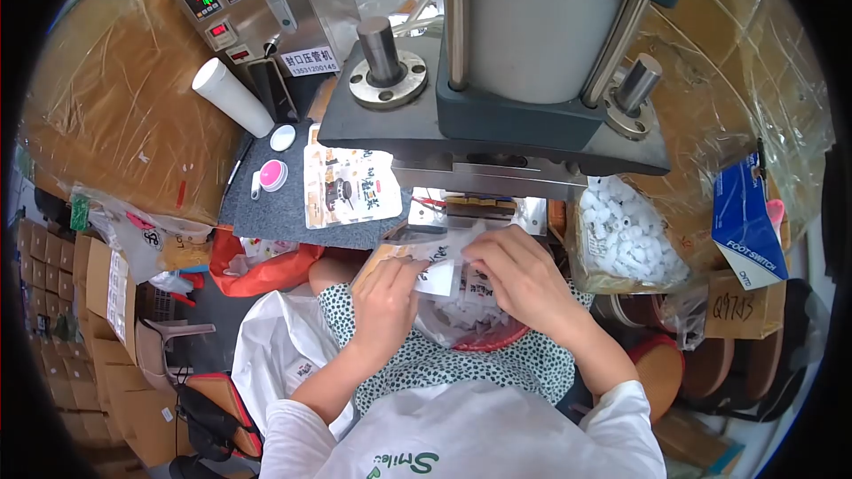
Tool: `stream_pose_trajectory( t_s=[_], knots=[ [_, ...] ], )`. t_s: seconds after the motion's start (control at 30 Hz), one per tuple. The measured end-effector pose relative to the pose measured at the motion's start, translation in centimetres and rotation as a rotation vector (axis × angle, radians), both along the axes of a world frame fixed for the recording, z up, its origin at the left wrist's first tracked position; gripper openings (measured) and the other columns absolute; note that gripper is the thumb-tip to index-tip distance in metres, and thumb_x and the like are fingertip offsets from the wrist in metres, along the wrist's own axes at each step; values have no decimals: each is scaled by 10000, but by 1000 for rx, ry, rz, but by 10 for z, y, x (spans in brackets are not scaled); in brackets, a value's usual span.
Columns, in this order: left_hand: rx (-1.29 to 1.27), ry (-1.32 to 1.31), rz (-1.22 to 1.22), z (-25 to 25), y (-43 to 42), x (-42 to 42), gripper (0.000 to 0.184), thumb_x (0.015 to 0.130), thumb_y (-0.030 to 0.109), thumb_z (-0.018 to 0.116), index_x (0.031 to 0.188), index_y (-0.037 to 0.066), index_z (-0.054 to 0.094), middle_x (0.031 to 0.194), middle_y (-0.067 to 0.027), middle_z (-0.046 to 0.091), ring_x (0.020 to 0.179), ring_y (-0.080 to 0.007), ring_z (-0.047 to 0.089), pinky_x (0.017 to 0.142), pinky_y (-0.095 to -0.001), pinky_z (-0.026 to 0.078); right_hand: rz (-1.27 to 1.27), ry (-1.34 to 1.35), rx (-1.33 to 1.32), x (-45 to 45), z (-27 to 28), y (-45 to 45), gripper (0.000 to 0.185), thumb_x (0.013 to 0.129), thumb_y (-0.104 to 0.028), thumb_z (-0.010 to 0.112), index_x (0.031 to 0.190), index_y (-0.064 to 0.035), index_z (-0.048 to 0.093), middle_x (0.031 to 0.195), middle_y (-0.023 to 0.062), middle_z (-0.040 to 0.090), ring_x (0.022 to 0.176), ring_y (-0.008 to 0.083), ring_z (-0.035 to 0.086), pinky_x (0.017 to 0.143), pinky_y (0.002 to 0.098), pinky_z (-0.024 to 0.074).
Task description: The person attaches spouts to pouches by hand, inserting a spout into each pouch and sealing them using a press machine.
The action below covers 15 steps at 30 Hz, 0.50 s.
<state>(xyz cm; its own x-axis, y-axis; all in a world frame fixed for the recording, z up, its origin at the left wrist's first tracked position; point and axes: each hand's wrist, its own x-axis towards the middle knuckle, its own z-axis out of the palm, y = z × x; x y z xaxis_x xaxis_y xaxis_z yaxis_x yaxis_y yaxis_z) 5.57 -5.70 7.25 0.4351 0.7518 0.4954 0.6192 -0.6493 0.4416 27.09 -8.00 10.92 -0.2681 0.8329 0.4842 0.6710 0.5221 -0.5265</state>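
A printed pouch [435,278] with a white panel is held in front of the press's lower opening. My left hand [387,297] has its fingers closed on the left side of the pouch. On the right side, my right hand [519,277] bends its fingers over the pouch's edge, thumb side toward it. Beneath both hands, a red-rimmed basket [493,345] on the lap holds small printed packets. Another printed pouch [351,186] lies flat on the grey mat, left of the press. Part of the held pouch is hidden by the fingers.
The press [541,115] stands directly ahead. Right of it is a box of white caps [626,239], with a blue foot switch box [750,217] beyond. On the grey mat [293,217] at left are a white bottle [232,98] and a pink round container [272,175]. A control box [257,9] stands behind.
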Motion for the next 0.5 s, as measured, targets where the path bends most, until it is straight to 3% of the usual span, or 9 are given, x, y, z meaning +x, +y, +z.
stream_pose_trajectory(
  t_s=[0.13, 0.17, 0.2, 0.27, 0.3, 0.43, 0.5],
  knots=[
    [-200, -9, -154, -13, 0, 6, 276, 705, -61, 667, 972, 4, 675, 885, -140, 656, 810, -349, 643, 672, -412, 522, 82, 100, -57, 13, -13, 0, 255, 838, -10, 663, 1085, 4, 604, 1007, 142, 631, 921, 340, 631, 780, 418, 527],
    [-260, -17, -199, -25, 2, 7, 173, 809, 26, 684, 974, -23, 673, 866, -151, 671, 739, -292, 665, 644, -369, 521, 88, 152, -69, 15, -18, 0, 273, 843, -15, 666, 1108, 9, 602, 1023, 147, 634, 936, 340, 637, 780, 416, 532],
    [-451, -35, -200, -25, 4, 12, 167, 841, 63, 677, 979, -30, 673, 860, -149, 678, 725, -255, 664, 641, -352, 518, 0, 229, -137, 15, -19, -1, 291, 850, -18, 666, 1132, 11, 600, 1047, 157, 635, 958, 343, 639, 781, 414, 538],
    [-832, -74, -196, -23, 11, 26, 198, 906, 137, 664, 989, -42, 672, 848, -145, 694, 695, -182, 662, 634, -318, 510, -175, 379, -272, 15, -21, -5, 328, 863, -25, 668, 1181, 15, 595, 1094, 176, 637, 1001, 349, 644, 784, 411, 550],
    [-976, -232, -178, -30, 14, 33, 253, 938, 192, 648, 1000, -52, 673, 863, -112, 715, 709, -96, 631, 620, -276, 495, -257, 354, -239, 17, -14, -6, 370, 880, -44, 668, 1232, 22, 576, 1158, 204, 630, 1043, 340, 650, 777, 401, 563],
    [-1334, -603, -127, -45, 47, 56, 249, 939, 155, 643, 1046, -68, 673, 909, -73, 706, 743, -98, 636, 607, -241, 495, -313, 214, -64, 42, -24, -12, 306, 872, -42, 676, 1163, 33, 616, 1180, 198, 633, 1018, 318, 668, 753, 367, 561],
    [-1429, -712, -78, -42, 58, 63, 255, 934, 162, 645, 1036, -69, 678, 924, -82, 705, 747, -114, 648, 624, -260, 509, -336, 245, -118, 44, -17, -21, 255, 872, -39, 673, 1113, 39, 639, 1190, 197, 634, 1013, 332, 668, 771, 371, 555]
  ],
)
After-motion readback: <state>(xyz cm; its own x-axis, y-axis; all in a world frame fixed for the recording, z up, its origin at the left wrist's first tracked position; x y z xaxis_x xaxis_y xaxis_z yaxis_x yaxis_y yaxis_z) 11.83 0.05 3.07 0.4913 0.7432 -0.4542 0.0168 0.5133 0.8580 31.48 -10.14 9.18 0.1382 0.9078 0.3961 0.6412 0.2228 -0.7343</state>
